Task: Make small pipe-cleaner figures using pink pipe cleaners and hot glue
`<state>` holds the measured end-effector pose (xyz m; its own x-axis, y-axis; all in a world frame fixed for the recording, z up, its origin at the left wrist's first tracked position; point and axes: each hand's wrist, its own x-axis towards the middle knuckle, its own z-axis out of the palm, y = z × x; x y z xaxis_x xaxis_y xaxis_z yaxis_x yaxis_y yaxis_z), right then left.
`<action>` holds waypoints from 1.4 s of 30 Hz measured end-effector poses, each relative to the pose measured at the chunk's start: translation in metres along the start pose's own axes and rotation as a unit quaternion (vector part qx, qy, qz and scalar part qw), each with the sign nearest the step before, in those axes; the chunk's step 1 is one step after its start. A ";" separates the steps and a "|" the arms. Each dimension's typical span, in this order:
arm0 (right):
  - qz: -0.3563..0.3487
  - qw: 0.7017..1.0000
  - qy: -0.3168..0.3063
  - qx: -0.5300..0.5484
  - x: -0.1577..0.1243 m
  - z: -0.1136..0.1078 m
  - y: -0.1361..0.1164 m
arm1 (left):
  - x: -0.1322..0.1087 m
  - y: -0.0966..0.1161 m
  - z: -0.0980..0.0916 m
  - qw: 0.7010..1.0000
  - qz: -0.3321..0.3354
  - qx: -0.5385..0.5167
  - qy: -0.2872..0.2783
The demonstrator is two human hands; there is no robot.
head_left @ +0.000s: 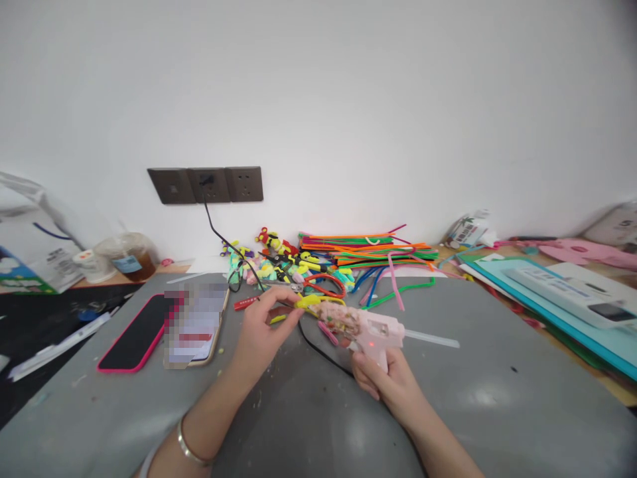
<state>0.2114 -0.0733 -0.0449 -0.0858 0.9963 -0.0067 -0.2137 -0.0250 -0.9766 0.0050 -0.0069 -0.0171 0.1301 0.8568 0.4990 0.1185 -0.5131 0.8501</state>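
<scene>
My right hand is wrapped round the handle of a pink hot glue gun, whose small red light glows. A translucent glue stick juts from its back end, and its nozzle end points left. Between the thumb and fingers of my left hand is a yellow fuzzy pipe cleaner piece, right by the gun's front. I cannot tell whether the nozzle touches it. Scissors with red handles lie just behind. A short yellow piece is near my left fingers.
Two phones lie at left. Bundled pipe cleaners and small fuzzy figures sit by the wall. A black cord runs from the wall socket across the grey mat. Blue folders are at right, a drink cup at left.
</scene>
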 end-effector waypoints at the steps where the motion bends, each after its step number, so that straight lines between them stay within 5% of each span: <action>1: 0.003 1.000 -0.001 0.000 0.000 0.000 0.000 | 0.000 0.000 0.000 1.000 -0.003 0.000 -0.001; 32: -0.039 0.999 0.031 0.006 0.009 -0.006 0.010 | 0.002 -0.001 -0.003 0.997 0.023 -0.026 0.066; 36: -0.104 0.984 0.090 0.109 0.010 -0.008 -0.002 | 0.004 0.000 -0.004 0.996 0.015 -0.048 0.078; 42: -0.161 0.920 0.237 0.267 0.013 -0.034 -0.016 | 0.007 0.001 -0.005 0.994 -0.007 -0.052 0.092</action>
<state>0.2469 -0.0575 -0.0363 0.4721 0.8802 0.0480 -0.6124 0.3666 -0.7004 0.0007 -0.0015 -0.0120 -0.0536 0.8638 0.5010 0.0148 -0.5010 0.8653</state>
